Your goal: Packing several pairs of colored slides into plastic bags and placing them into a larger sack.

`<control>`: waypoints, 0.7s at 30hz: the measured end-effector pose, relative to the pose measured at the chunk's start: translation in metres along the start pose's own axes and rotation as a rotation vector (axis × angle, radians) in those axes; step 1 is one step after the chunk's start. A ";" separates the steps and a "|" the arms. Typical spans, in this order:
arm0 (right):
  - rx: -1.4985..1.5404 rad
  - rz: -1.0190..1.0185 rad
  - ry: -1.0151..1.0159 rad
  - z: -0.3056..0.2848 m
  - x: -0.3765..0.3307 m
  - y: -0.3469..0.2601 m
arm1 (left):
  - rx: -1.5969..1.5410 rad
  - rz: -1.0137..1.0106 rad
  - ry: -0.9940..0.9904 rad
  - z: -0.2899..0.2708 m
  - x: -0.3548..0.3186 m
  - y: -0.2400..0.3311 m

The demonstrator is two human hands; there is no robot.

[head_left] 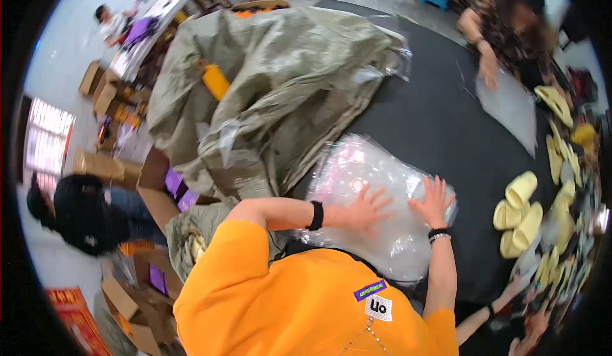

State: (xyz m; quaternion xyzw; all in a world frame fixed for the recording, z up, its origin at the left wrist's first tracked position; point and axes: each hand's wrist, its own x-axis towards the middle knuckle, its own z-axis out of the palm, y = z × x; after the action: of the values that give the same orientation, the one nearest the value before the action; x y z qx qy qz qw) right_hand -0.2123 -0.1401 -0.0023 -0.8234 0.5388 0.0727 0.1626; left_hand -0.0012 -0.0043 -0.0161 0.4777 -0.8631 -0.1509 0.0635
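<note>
A stack of clear plastic bags (pixel 357 158) lies on the dark table right in front of me. My left hand (pixel 366 213), slightly blurred, rests on the middle of the stack with its fingers spread. Near the stack's right edge, my right hand (pixel 433 203) lies flat on the plastic, its fingers stretched apart. Neither hand grips anything. Black bands circle both my wrists.
A large grey-green woven sack (pixel 274 82) covers the table's left part, with a yellow-orange object (pixel 215 82) on it. Pale yellow slippers (pixel 519 216) sit at the right. A co-worker's hand (pixel 488 69) holds a clear bag (pixel 510 110) at the far right. Open cardboard boxes (pixel 156 190) stand left.
</note>
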 end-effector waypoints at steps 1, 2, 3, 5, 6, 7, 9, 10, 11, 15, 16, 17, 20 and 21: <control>-0.016 0.010 -0.024 0.002 0.002 -0.001 | -0.036 0.033 -0.127 -0.014 -0.023 0.010; 0.016 0.027 -0.031 0.003 0.001 0.001 | -0.077 0.087 -0.259 -0.027 -0.041 0.018; 0.013 0.018 -0.036 0.005 0.002 -0.001 | -0.087 0.106 -0.129 -0.004 -0.059 0.018; 0.012 0.015 -0.047 0.007 0.001 -0.006 | -0.096 0.170 0.126 0.060 -0.087 0.001; 0.006 0.024 -0.054 0.005 -0.002 -0.006 | -0.095 0.175 0.151 0.063 -0.089 0.001; 0.002 0.036 -0.061 0.003 -0.002 -0.007 | -0.093 0.182 0.173 0.065 -0.089 0.000; -0.010 0.017 -0.039 0.003 0.001 -0.009 | -0.106 0.190 0.204 0.072 -0.088 -0.001; -0.017 0.014 -0.037 0.006 -0.001 -0.009 | -0.120 0.189 0.206 0.076 -0.089 -0.003; -0.042 0.005 -0.006 0.006 -0.003 -0.008 | -0.135 0.190 0.208 0.078 -0.089 -0.004; -0.099 -0.044 0.134 0.009 -0.012 -0.010 | -0.115 0.152 0.109 0.058 -0.090 0.004; -0.103 -0.058 0.174 0.011 -0.017 -0.009 | -0.108 0.144 0.088 0.051 -0.089 0.006; -0.125 -0.076 0.250 0.016 -0.026 -0.010 | -0.102 0.138 0.068 0.046 -0.088 0.009; -0.144 -0.188 0.203 0.041 -0.059 -0.021 | -0.067 0.119 0.041 0.034 -0.086 0.015; -0.128 -0.286 0.212 0.055 -0.072 -0.025 | -0.064 0.108 0.013 0.031 -0.086 0.016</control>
State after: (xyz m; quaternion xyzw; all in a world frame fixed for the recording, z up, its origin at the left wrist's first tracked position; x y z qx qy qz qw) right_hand -0.2155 -0.0492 -0.0280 -0.9032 0.4248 -0.0040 0.0608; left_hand 0.0238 0.0825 -0.0371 0.4290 -0.8820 -0.1715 0.0925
